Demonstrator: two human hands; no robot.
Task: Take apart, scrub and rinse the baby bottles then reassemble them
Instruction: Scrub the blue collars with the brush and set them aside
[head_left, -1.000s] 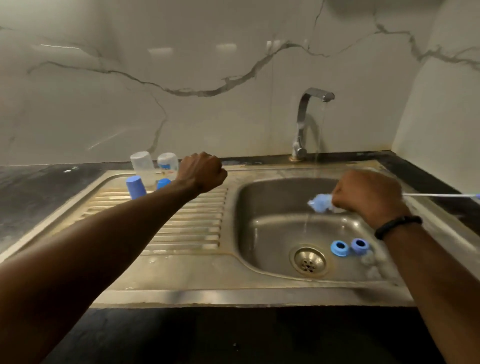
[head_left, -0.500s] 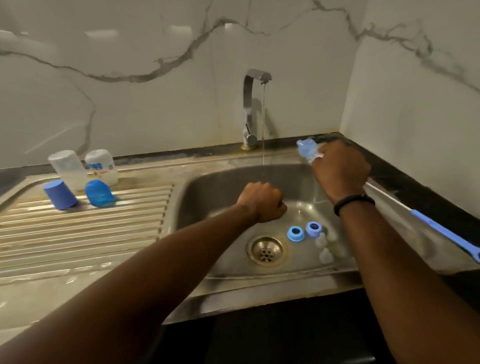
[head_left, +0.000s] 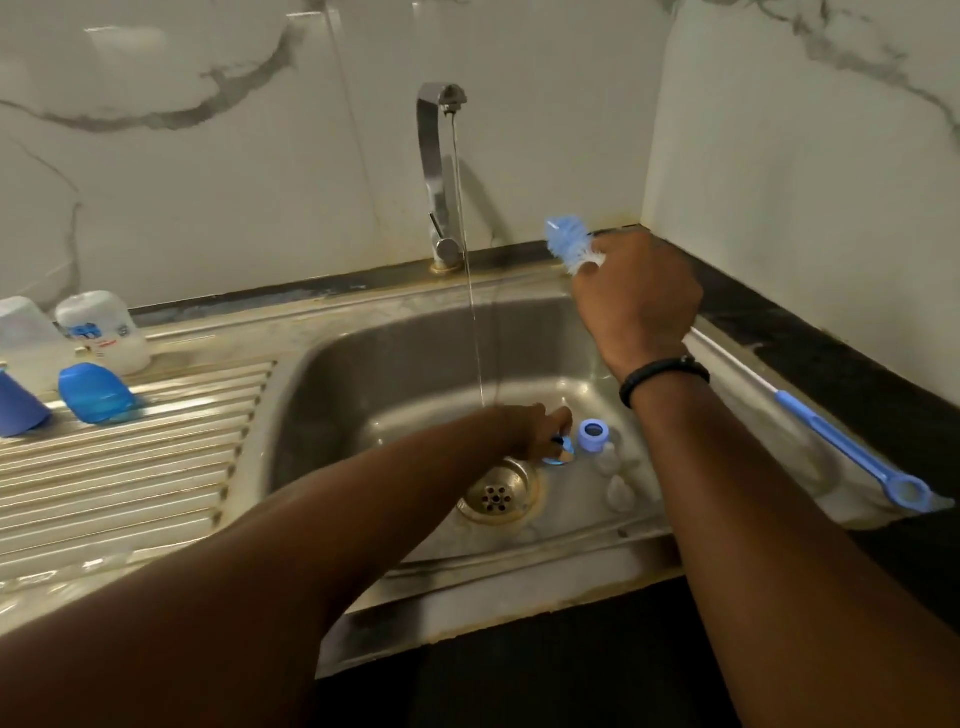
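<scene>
Blue ring (head_left: 560, 453) now under lowered left hand (head_left: 530, 423).

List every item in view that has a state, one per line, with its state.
Tap: running.
Left hand: in the basin, pinching a blue ring.
Right hand: gripping the brush, bristles up.
Second ring: lying loose on the basin floor.
Teats: loose in the basin.
Bottles: upside down on the drainboard.
Caps: on the drainboard.
Drain: unplugged.

Stainless sink (head_left: 332, 358) dull w/ stains, chrome tap (head_left: 434, 171) glossy, marble-look wall (head_left: 208, 171) smooth, caps (head_left: 93, 392) translucent plastic
</scene>
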